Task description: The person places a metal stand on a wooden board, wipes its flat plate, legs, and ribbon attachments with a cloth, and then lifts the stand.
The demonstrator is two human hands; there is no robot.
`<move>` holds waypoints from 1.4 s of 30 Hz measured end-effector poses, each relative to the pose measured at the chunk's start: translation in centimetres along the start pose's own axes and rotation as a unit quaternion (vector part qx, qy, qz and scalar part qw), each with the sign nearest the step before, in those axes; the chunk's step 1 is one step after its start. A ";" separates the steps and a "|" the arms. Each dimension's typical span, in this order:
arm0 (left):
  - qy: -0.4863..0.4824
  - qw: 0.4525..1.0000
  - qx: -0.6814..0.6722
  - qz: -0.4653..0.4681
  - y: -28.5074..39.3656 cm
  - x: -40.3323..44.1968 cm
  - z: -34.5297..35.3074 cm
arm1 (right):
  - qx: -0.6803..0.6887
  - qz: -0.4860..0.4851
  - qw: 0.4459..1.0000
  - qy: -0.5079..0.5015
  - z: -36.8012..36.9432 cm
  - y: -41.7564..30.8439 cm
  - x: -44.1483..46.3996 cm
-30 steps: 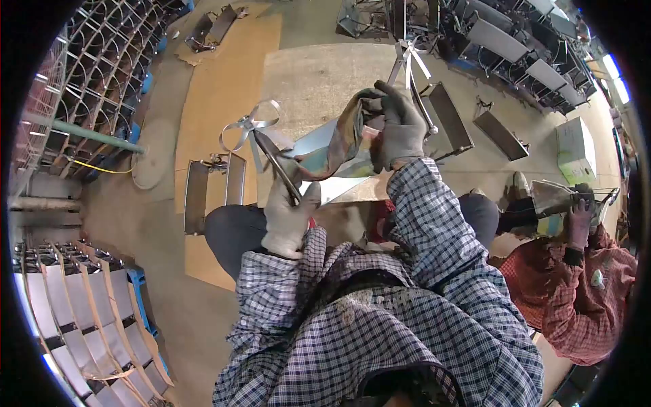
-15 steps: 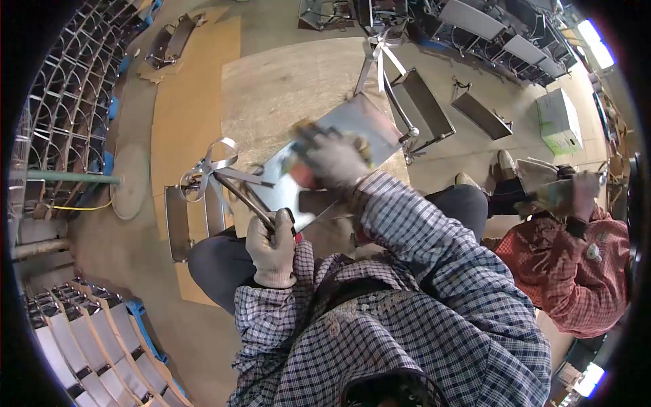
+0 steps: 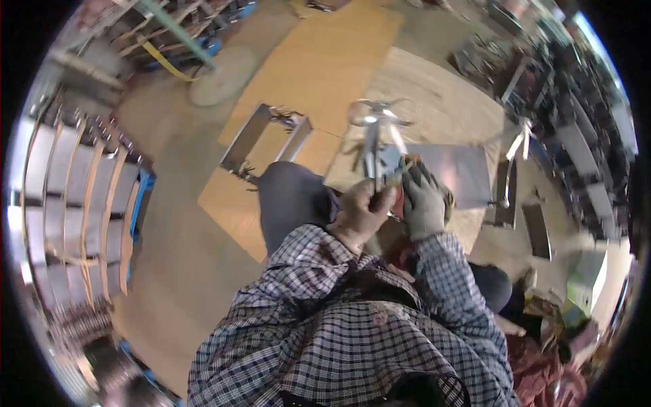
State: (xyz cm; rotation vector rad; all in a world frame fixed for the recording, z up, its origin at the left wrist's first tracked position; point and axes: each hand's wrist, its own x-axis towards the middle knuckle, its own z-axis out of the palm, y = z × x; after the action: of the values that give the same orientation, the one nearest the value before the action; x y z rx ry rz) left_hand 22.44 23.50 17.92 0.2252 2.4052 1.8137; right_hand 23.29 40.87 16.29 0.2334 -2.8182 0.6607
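Observation:
My left hand (image 3: 363, 211), in a light glove, is closed around the near end of a dark metal rod (image 3: 371, 163). Curved, shiny metal strips (image 3: 383, 114) stand at the rod's far end. Gloved too, my right hand (image 3: 422, 207) presses a bunched multicoloured cloth (image 3: 447, 198) against the left part of a smooth metal panel (image 3: 461, 173). More bent strips (image 3: 521, 136) rise beyond the panel's right end. Motion blurs the fingertips and part of the cloth.
A board (image 3: 427, 88) lies beneath the work, beside brown cardboard (image 3: 319, 74). A metal tray frame (image 3: 247, 139) rests at the left. Stacked panels (image 3: 61, 163) stand far left. A co-worker's red sleeve (image 3: 542, 366) shows at lower right, near a white-green box (image 3: 586, 278).
The view has turned, shifting the work rightward. My right hand lifted the cloth, swept it over the panel, and is now close beside my left hand, which still grips the rod.

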 end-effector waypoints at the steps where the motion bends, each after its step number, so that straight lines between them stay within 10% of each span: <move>1: -0.006 1.000 -0.009 -0.014 0.5 0.1 0.0 | -0.002 -0.028 0.999 -0.017 0.0 -0.8 -0.5; 4: -0.013 0.998 -0.063 -0.023 -1.1 0.4 0.3 | 0.022 -0.073 0.995 0.070 0.3 1.7 -2.2; 8: -0.031 0.998 -0.026 -0.055 -0.5 0.1 0.3 | 0.143 0.129 0.976 0.100 -1.2 9.2 -6.3; 13: -0.058 0.943 -0.290 -0.153 1.6 0.1 -0.6 | 0.472 0.404 0.765 0.169 -5.5 8.2 -9.1; 21: 0.060 0.907 -0.392 -0.141 2.0 0.8 -4.8 | 0.651 0.329 0.666 0.159 -4.2 10.3 -16.4; 33: 0.432 0.733 -0.525 0.002 0.8 -3.7 -23.8 | 0.556 0.351 0.744 0.118 -3.8 7.3 -13.7; 36: 0.271 0.756 -0.568 0.183 -11.7 -8.3 -29.9 | 0.519 0.353 0.773 0.094 -3.1 8.7 -14.0; 42: 0.489 0.645 -0.587 0.011 -16.5 -14.2 -30.8 | 0.496 0.329 0.802 0.057 -3.4 9.9 -13.7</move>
State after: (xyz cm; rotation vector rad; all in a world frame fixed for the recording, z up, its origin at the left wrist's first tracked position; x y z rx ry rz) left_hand 29.91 -12.70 10.64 -1.0837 0.7526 3.5398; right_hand 35.08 52.55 11.49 -0.6361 -2.0893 2.1568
